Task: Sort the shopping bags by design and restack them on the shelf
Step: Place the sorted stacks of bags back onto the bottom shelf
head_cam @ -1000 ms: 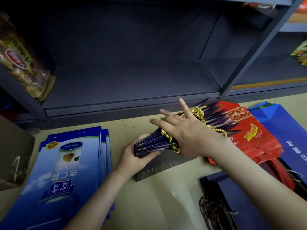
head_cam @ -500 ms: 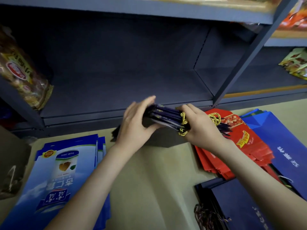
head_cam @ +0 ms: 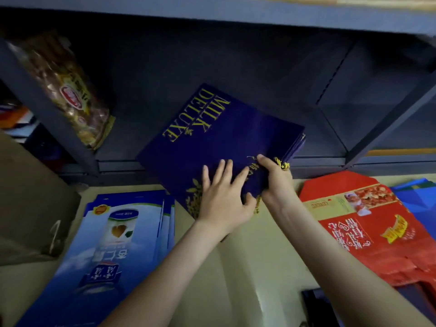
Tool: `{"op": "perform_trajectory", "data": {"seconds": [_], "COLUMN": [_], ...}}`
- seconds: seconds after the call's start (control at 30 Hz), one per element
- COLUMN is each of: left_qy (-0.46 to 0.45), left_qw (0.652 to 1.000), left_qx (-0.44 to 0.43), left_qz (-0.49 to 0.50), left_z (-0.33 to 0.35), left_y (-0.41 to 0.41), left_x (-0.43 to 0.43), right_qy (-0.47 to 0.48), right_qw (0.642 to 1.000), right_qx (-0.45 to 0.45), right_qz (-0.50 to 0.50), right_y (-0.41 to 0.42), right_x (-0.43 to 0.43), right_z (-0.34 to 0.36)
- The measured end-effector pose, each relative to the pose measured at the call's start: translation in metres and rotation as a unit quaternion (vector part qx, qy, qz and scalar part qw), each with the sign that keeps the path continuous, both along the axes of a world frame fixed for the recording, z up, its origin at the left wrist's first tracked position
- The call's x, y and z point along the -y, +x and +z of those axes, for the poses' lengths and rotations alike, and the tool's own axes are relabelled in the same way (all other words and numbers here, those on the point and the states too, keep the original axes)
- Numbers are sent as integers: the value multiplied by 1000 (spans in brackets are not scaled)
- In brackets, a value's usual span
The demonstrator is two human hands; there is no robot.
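A stack of dark purple bags [head_cam: 219, 138] printed "MILK DELUXE" in gold lies tilted, its far end on the dark shelf [head_cam: 236, 159] and its near end sticking out over the floor. My left hand [head_cam: 224, 199] lies flat on top of the stack's near end with fingers spread. My right hand [head_cam: 276, 180] grips the stack's near right edge together with the yellow cord handles [head_cam: 282, 164]. On the floor lie a blue-and-white bag pile [head_cam: 113, 244] at left and a red bag pile [head_cam: 368, 225] at right.
A snack packet [head_cam: 68, 90] leans on the shelf at left beside an upright post. A brown cardboard box [head_cam: 28, 204] stands at the far left. Blue bags [head_cam: 417, 204] lie far right, dark bags [head_cam: 316, 305] at the bottom right. A shelf divider post [head_cam: 389, 119] rises at right.
The purple stack has turned from edge-on to face-up and moved forward onto the shelf. My left hand shifted from the stack's left end to its top; my right hand keeps its grip.
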State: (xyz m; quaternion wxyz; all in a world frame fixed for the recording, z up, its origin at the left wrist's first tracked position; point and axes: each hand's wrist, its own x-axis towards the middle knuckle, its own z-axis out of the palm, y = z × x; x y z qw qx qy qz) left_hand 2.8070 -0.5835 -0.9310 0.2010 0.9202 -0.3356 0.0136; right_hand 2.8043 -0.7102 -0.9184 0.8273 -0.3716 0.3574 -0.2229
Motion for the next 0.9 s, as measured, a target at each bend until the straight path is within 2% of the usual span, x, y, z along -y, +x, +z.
{"op": "perform_trajectory", "data": {"seconds": [0.07, 0.13, 0.2, 0.27, 0.4, 0.47, 0.53, 0.57, 0.6, 0.63, 0.67, 0.7, 0.73, 0.77, 0.8, 0.83, 0.9], "left_qy": [24, 61, 136, 175, 169, 160, 149, 148, 147, 148, 146, 143, 137, 130, 126, 125, 127], "left_qw": [999, 992, 978, 964, 965, 966, 969, 970, 969, 969, 968, 968, 967, 966, 965, 962, 957], "left_qx": [34, 106, 154, 187, 194, 197, 193, 191, 193, 197, 203, 206, 214, 221, 231, 240, 259], "left_qz": [9, 21, 47, 75, 59, 51, 40, 37, 35, 33, 28, 23, 18, 15, 14, 15, 15], "left_z": [-11, -32, -56, -73, -99, -106, -106, -104, -102, -100, -99, -97, -95, -92, -89, -86, -81], "left_y": [0, -5, -4, 11, 49, 66, 77, 81, 84, 86, 88, 89, 91, 94, 98, 103, 118], "left_x": [-8, -13, -15, -19, -30, -36, -40, -42, -45, -47, -49, -51, -53, -56, -60, -66, -82], "right_qy": [63, 118, 169, 184, 174, 112, -2, -99, -250, -447, -639, -779, -855, -888, -903, -914, -930], "right_qw": [998, 991, 981, 977, 977, 976, 965, 957, 932, 859, 731, 583, 457, 377, 332, 306, 279], "right_qx": [-12, -53, -89, -109, -94, -120, -182, -212, -230, -235, -226, -209, -196, -186, -178, -169, -141], "right_qz": [-10, -15, -11, 12, 74, 142, 187, 173, 125, 84, 78, 102, 146, 187, 206, 206, 191], "right_y": [15, 28, 35, 37, 38, 32, 22, 13, 3, -4, -9, -11, -8, -1, 10, 22, 47], "right_x": [-6, -11, -19, -31, -43, -47, -44, -39, -33, -26, -21, -18, -16, -15, -14, -14, -17], "right_z": [-21, -41, -58, -72, -86, -81, -77, -76, -77, -74, -72, -72, -76, -78, -80, -83, -85]}}
